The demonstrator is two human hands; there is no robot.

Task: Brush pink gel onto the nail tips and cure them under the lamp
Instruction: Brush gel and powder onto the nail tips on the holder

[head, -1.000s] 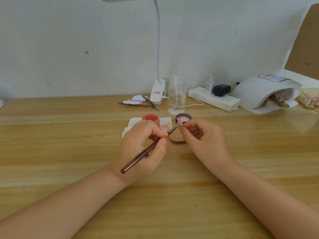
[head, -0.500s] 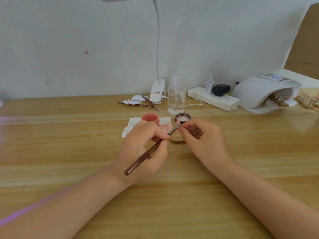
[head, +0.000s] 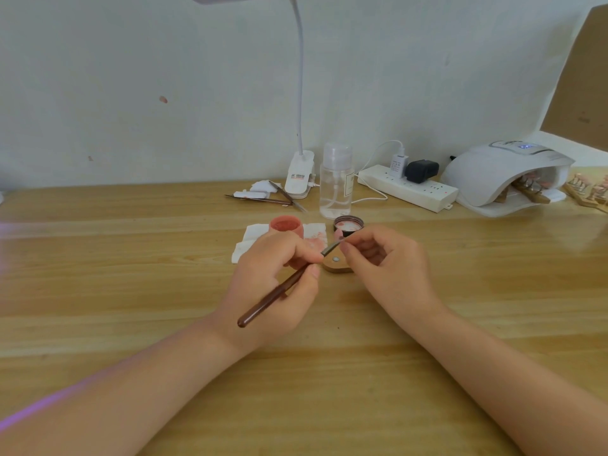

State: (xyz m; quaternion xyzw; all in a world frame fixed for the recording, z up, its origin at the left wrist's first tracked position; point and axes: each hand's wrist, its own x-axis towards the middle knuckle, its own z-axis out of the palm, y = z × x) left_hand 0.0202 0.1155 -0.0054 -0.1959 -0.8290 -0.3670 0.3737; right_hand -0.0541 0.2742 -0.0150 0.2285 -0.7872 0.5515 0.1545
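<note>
Left hand (head: 273, 284) pinches brown brush (head: 279, 291) pen-style, bristles meeting pink nail tip (head: 339, 234) pinched in right hand (head: 388, 268) fingertips above wooden stand (head: 335, 265), open gel jar (head: 348, 224) just behind, curing lamp (head: 503, 176) far right.

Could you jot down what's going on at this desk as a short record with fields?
left hand: left hand holds a brush, tip toward a nail tip
right hand: right hand pinches the nail tip above a wooden stand
gel: open pink jar on a tissue; lid beside it
curing lamp: curing lamp at right, more nail tips inside
also there: clear bottle, power strip
</note>
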